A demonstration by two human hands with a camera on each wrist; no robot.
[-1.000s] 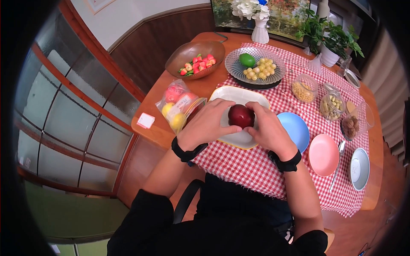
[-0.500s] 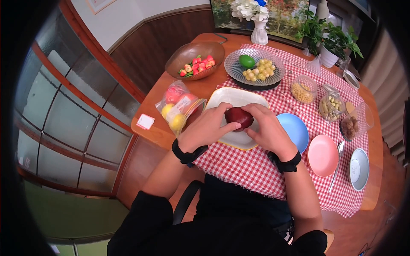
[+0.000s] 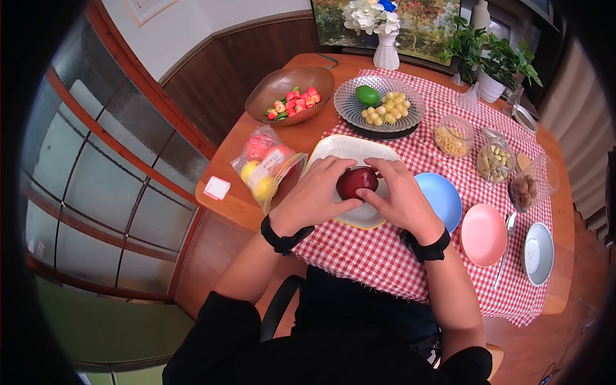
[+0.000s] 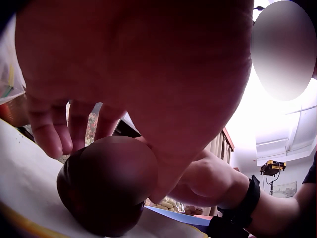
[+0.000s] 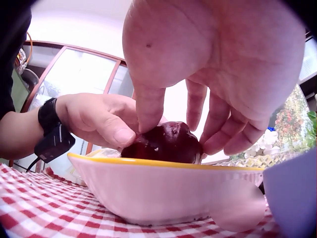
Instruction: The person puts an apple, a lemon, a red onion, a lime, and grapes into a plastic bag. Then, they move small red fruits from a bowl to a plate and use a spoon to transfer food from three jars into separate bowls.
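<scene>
A dark red apple (image 3: 355, 185) is in the white baking dish (image 3: 333, 149) with the yellow rim. My left hand (image 3: 312, 194) holds it from the left, thumb against the near side and fingers around the far side. From the right, my right hand (image 3: 409, 200) grips it, with the thumb laid over its near face. In the right wrist view the apple (image 5: 166, 144) shows a dimpled end upward between both hands, just above the dish's rim. In the left wrist view the apple (image 4: 106, 188) is dark, under the left palm.
Left of the dish lies a plastic bag of fruit (image 3: 264, 163); behind stand a brown bowl (image 3: 256, 96) and a glass bowl (image 3: 346, 106) with grapes. On the right are a blue plate (image 3: 441, 200), a pink plate (image 3: 483, 235), a grey bowl (image 3: 538, 256) and several jars.
The apple has been turned between my hands, so a different side faces the camera. My right thumb has shifted left onto its near face. The head view has moved slightly.
</scene>
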